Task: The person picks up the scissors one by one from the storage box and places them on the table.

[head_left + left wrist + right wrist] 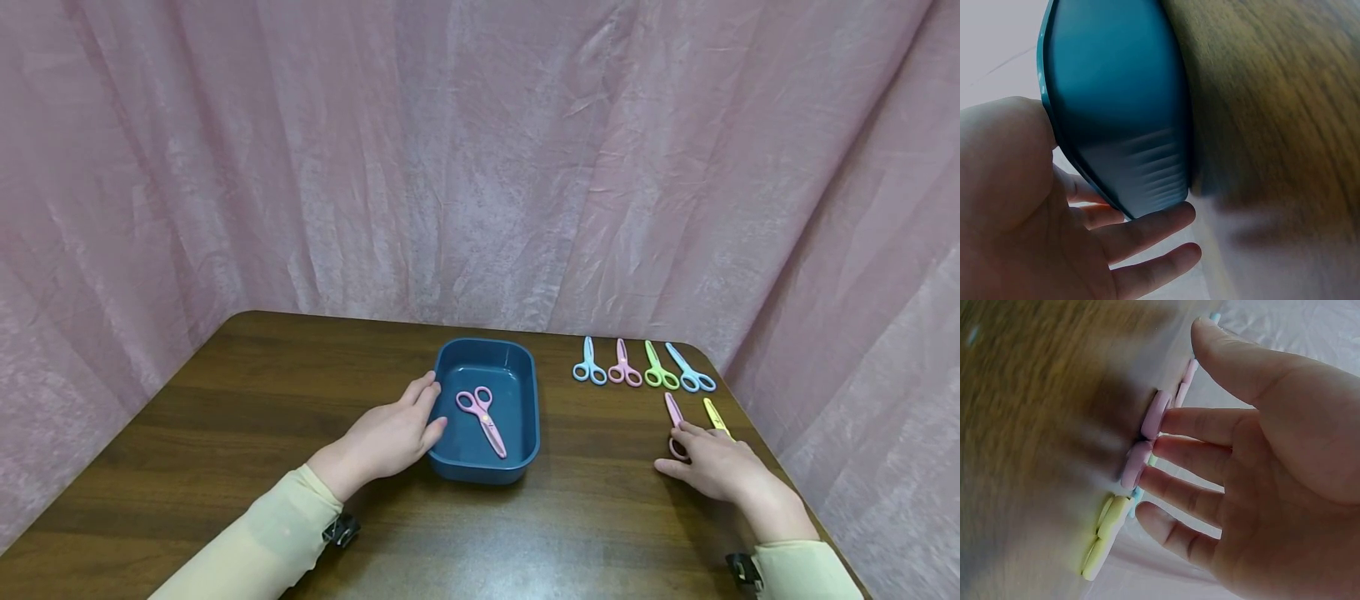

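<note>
A blue rectangular tub (486, 473) stands on the table with pink scissors (487, 425) lying inside it. My left hand (390, 437) is at the tub's left side, its fingers fairly straight along the rim; the left wrist view shows the fingers (1147, 234) by the outer wall. Over at the right, my right hand (720, 462) reaches over another pair of pink scissors (673, 408), partly covering its handles. In the right wrist view the extended fingertips touch or nearly touch those pink handle loops (1155, 415). Yellow scissors (715, 414) lie just beside, their handles hidden by the hand in the head view.
Behind the right hand lie blue scissors (588, 362), pink scissors (624, 367), green scissors (660, 368) and more blue scissors (690, 371) in a row. The brown wooden table (585, 517) ends at the right near the hand. Pink curtains (480, 167) hang behind.
</note>
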`<state>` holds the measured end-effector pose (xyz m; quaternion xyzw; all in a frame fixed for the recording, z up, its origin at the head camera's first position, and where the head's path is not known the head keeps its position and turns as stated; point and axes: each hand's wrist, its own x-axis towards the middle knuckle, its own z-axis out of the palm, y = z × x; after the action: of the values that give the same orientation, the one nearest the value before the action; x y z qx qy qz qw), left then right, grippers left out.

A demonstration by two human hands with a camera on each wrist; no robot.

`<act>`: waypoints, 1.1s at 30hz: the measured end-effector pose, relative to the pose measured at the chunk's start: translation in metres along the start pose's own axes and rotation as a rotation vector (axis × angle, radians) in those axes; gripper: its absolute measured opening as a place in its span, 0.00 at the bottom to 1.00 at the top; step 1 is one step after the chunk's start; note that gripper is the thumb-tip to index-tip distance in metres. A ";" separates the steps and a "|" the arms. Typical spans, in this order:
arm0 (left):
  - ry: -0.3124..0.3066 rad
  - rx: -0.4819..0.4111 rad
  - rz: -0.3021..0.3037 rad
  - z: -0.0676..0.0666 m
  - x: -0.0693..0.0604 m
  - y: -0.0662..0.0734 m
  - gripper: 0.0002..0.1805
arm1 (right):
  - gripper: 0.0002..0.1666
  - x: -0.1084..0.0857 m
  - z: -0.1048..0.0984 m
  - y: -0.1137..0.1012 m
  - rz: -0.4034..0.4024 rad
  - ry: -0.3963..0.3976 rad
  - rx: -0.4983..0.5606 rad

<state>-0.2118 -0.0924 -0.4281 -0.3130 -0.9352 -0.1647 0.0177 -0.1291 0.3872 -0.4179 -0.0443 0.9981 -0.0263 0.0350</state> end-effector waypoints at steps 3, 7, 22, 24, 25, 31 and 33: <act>-0.001 -0.001 -0.003 0.000 0.000 0.000 0.37 | 0.43 0.001 -0.001 0.000 0.003 -0.005 -0.001; 0.000 -0.004 -0.004 0.000 0.000 -0.001 0.37 | 0.43 0.001 -0.001 0.000 0.002 -0.005 -0.003; 0.010 0.007 -0.003 0.001 0.000 0.000 0.36 | 0.45 0.002 0.001 -0.001 0.015 -0.011 -0.002; 0.010 0.007 -0.004 0.001 0.000 0.001 0.36 | 0.45 0.002 0.001 -0.001 0.017 -0.013 -0.002; 0.009 0.006 -0.005 0.000 0.000 0.001 0.36 | 0.45 0.002 0.001 -0.001 0.017 -0.012 -0.003; 0.007 0.010 -0.004 0.002 0.001 0.001 0.36 | 0.43 0.002 0.004 -0.001 0.018 0.015 -0.012; 0.009 0.014 -0.001 0.002 0.001 0.001 0.36 | 0.44 0.001 0.005 0.000 0.018 0.025 -0.015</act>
<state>-0.2120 -0.0908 -0.4299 -0.3115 -0.9364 -0.1597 0.0240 -0.1297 0.3866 -0.4232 -0.0351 0.9990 -0.0190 0.0223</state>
